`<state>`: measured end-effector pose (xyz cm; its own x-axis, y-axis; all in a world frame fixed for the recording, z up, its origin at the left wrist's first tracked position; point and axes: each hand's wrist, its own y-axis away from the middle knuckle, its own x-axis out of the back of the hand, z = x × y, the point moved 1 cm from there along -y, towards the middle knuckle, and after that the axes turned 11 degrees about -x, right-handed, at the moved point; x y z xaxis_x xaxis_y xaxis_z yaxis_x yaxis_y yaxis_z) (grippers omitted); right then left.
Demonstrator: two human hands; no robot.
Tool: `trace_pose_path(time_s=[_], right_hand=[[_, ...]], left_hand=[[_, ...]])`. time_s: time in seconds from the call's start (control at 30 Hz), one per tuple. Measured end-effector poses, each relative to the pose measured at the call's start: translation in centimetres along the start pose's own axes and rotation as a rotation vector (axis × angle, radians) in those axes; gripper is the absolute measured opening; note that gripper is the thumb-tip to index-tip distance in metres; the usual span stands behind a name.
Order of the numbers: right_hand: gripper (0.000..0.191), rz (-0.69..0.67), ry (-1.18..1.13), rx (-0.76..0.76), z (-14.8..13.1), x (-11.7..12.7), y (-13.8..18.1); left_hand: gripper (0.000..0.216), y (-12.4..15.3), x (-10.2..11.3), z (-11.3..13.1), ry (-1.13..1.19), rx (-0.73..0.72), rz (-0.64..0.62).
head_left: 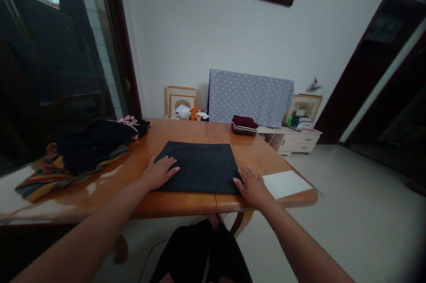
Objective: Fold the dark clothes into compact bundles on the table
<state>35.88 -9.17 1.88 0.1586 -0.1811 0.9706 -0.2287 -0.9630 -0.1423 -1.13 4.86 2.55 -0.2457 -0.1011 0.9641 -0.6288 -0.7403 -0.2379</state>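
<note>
A dark navy cloth (201, 167), folded into a flat rectangle, lies on the wooden table (186, 203) in front of me. My left hand (159, 172) rests palm down on its left edge, fingers stretched out. At the cloth's right edge lies my right hand (251, 185), also flat with the fingers extended. Neither hand grips anything. Whether the cloth is a garment I cannot tell.
To the left is a heap of loose dark clothes (96, 143) with a striped piece under it. A folded stack of clothes (244, 125) stands at the back right. A white sheet (286, 184) lies near the right corner. Behind is a low white cabinet (296, 142).
</note>
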Motion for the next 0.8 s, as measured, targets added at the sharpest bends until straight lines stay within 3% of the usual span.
trace_pose_path(time_s=[0.13, 0.27, 0.63, 0.8], right_hand=[[0.051, 0.077, -0.087, 0.237, -0.5, 0.8, 2.3], [0.046, 0.028, -0.093, 0.343, -1.8, 0.5, 3.5], [0.033, 0.08, -0.017, 0.355, -2.8, -0.5, 2.7], [0.03, 0.105, -0.109, 0.257, -2.6, -1.0, 1.9]], left_hand=[[0.045, 2.8, 1.4, 4.5, 0.224, -0.24, 0.049], [0.037, 4.9, 1.6, 7.1, 0.274, -0.309, 0.048], [0.03, 5.1, 0.9, 7.5, 0.161, -0.29, 0.103], [0.032, 5.0, 0.6, 8.1, 0.094, -0.259, 0.113]])
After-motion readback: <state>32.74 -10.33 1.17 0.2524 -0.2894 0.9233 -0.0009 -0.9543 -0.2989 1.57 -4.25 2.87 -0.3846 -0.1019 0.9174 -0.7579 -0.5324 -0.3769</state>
